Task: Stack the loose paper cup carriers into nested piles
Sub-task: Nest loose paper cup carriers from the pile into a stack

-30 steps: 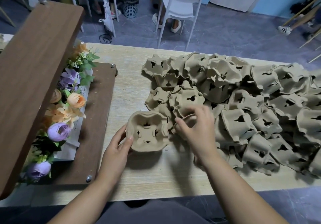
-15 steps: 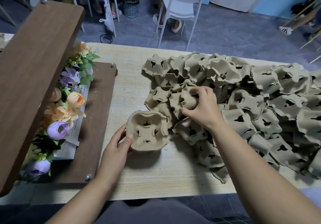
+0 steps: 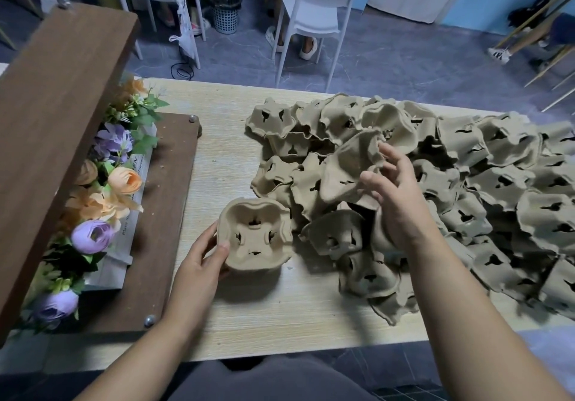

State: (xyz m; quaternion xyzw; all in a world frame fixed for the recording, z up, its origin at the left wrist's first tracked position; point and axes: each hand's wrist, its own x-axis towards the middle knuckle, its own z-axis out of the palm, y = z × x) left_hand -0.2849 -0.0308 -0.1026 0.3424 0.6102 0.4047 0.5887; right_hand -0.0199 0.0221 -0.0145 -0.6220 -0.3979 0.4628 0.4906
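Observation:
A nested pile of brown pulp cup carriers (image 3: 255, 235) stands open side up on the light wooden table (image 3: 280, 313). My left hand (image 3: 199, 260) holds its left wall, thumb on the rim. My right hand (image 3: 395, 201) grips one loose carrier (image 3: 348, 170), lifted and tilted above the heap, to the upper right of the pile. A big heap of loose carriers (image 3: 482, 201) covers the right half of the table, most of them lying bottom up.
An open wooden box (image 3: 56, 139) with artificial flowers (image 3: 102, 201) fills the table's left side, its lid raised. White chairs (image 3: 314, 8), a small bin (image 3: 225, 11) and seated people's legs are beyond the far edge. The table's near edge is close to my lap.
My right hand reached into the heap, took one carrier and has lifted it clear, tilting it. My left hand has stayed on the nested pile.

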